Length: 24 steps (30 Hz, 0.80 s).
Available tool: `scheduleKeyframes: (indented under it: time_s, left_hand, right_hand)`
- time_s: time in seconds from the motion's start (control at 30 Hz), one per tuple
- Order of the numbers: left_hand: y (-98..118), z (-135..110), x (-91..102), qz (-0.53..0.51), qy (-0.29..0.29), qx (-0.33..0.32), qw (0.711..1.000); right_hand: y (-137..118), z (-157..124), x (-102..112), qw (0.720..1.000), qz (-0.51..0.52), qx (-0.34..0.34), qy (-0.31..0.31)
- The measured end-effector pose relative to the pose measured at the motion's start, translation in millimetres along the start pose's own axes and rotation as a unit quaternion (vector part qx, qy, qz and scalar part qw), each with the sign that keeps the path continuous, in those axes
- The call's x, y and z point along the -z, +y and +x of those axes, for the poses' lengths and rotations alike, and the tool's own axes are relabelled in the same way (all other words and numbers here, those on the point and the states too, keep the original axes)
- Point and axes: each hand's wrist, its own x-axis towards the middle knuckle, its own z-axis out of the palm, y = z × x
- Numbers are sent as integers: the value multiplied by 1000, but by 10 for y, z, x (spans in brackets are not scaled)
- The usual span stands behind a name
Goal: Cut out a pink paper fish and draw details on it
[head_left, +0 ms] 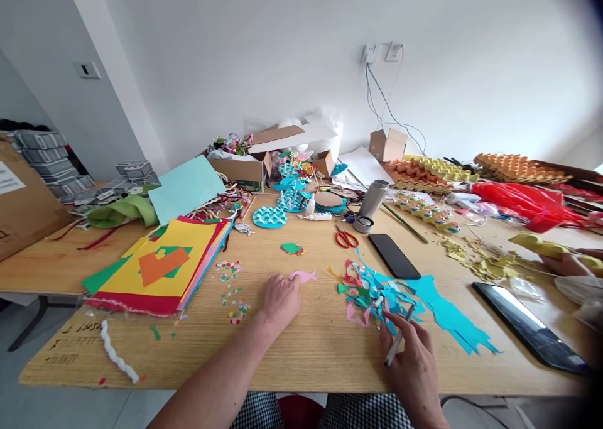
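Note:
My left hand (pixel 281 300) rests on the table with its fingers curled, gripping the tail-less end of a small pink paper fish (pixel 307 276). My right hand (pixel 414 350) is closed around a pen (pixel 394 348), which slants down toward me. Beside its fingertips lies a heap of blue, green, red and pink paper scraps (pixel 377 294), with a larger cut blue sheet (pixel 455 313) to the right. Beyond my left hand is a small green paper fish (pixel 293 249). Small punched paper dots (pixel 239 313) lie left of that hand.
Red scissors (pixel 347 237), a black phone (pixel 394 255) and a metal flask (pixel 374 200) stand or lie ahead. Stacked coloured paper (pixel 164 266) is at left. Another phone (pixel 530 325) lies at right, near another person's hand (pixel 563 264) holding something yellow. Egg trays (pixel 417 174) sit behind.

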Motion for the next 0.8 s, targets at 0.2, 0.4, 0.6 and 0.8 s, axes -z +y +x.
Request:
scheduleKeyframes:
  time_s: [0.2,0.4,0.6,0.8]
  left_hand:
    - [-4,3,-7,2,4,-3,1000]
    - [-6,1,-13,1,3,5,1000]
    - [-15,7,-50,-6,9,1,1000]
    - [-2,-6,-74,-21,8,1,1000]
  right_hand:
    - [0,16,-4,1000,-17,20,11]
    - [-50,23,46,1000,-7,-6,8]
    - [-63,25,72,1000,5,-5,2]
    - [21,-21,106,1000,1,27,-8]
